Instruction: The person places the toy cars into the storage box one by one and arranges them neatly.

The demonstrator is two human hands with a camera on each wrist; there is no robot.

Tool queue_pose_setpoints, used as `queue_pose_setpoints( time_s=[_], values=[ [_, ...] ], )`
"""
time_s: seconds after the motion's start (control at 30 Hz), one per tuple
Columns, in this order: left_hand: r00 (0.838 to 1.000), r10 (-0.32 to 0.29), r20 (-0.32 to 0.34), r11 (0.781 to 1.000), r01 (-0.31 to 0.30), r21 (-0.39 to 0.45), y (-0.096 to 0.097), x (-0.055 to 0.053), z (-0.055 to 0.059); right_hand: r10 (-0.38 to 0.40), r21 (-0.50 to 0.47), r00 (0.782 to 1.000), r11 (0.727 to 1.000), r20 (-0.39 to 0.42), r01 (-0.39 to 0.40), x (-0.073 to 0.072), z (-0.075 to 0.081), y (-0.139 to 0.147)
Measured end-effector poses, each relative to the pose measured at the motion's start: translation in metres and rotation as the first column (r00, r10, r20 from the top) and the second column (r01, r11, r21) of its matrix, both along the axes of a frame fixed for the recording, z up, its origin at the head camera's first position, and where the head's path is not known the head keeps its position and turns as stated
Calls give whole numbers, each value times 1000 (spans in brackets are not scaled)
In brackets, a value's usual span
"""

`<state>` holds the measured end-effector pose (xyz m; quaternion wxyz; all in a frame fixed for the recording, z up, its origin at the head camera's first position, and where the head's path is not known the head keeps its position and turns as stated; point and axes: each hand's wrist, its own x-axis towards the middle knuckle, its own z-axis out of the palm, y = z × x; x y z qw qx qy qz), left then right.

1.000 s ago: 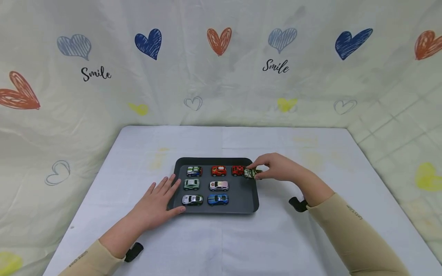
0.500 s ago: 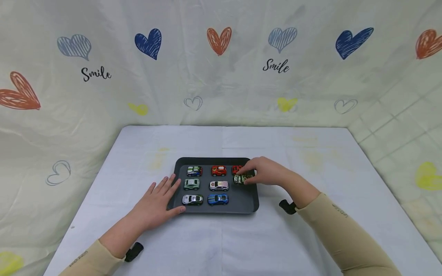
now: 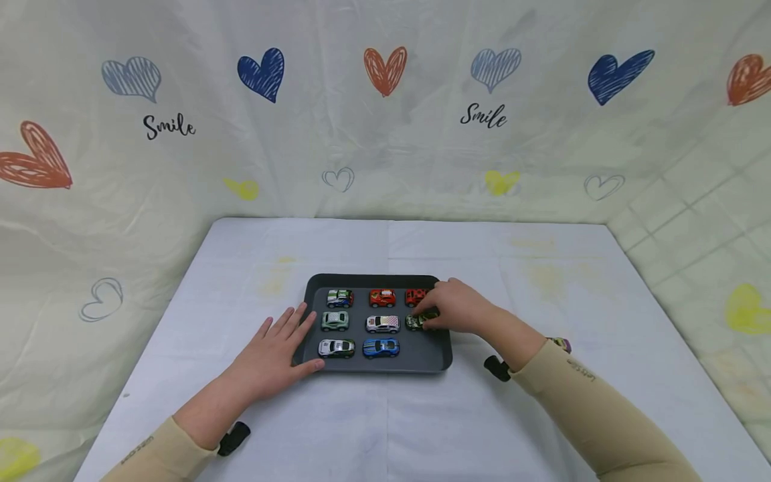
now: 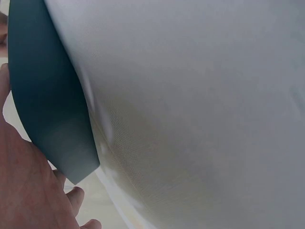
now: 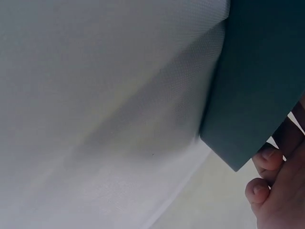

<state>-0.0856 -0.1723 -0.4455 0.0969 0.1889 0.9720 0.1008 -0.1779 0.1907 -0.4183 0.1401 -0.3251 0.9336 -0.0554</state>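
Observation:
In the head view a dark grey tray (image 3: pixel 421 358) bears toy cars in rows. My right hand (image 3: pixel 460 306) pinches a green camouflage toy car (image 3: pixel 413 323) low over the right end of the middle row, just in front of a red toy car (image 3: pixel 415 297) it partly covers. My left hand (image 3: pixel 271 355) lies with fingers spread straight at the tray's left rim, thumb on its near corner. The left wrist view shows that hand (image 4: pixel 33 191) beside the tray's outer wall (image 4: pixel 52 95). In the right wrist view, curled fingers (image 5: pixel 269 157) show past the tray wall; the camouflage car is hidden there.
Left and middle columns hold several cars, among them a blue car (image 3: pixel 381 347), a white-and-pink car (image 3: pixel 382 324) and a pale green car (image 3: pixel 334 320). Another toy car (image 3: pixel 561 344) peeks out behind the right sleeve on the white tablecloth (image 3: pixel 337 428).
My right hand has carried the camouflage car left and toward me, from over the tray's right rim to the middle row. The left hand has stayed in place.

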Motion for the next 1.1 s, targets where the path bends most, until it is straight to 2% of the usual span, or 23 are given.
queue_pose_setpoints(
  time_s=[0.2,0.4,0.57,0.9,1.1],
  values=[
    [1000,-2,-1,1000,2,-5,0,0,2,11,25,999,1000,-30,-10,3,3,-3],
    [1000,0,1,1000,0,-9,-1,0,2,45,-27,998,999,-41,-46,3,10,-2],
    [1000,0,6,1000,0,6,0,0,1,44,-72,999,996,-21,-45,3,17,-1],
    [1000,4,-11,1000,-4,24,0,1,-1,-18,-92,1000,996,-14,17,8,24,6],
    [1000,5,-15,1000,-5,26,-1,1,-1,-58,-123,998,991,-20,55,13,33,22]
  ],
)
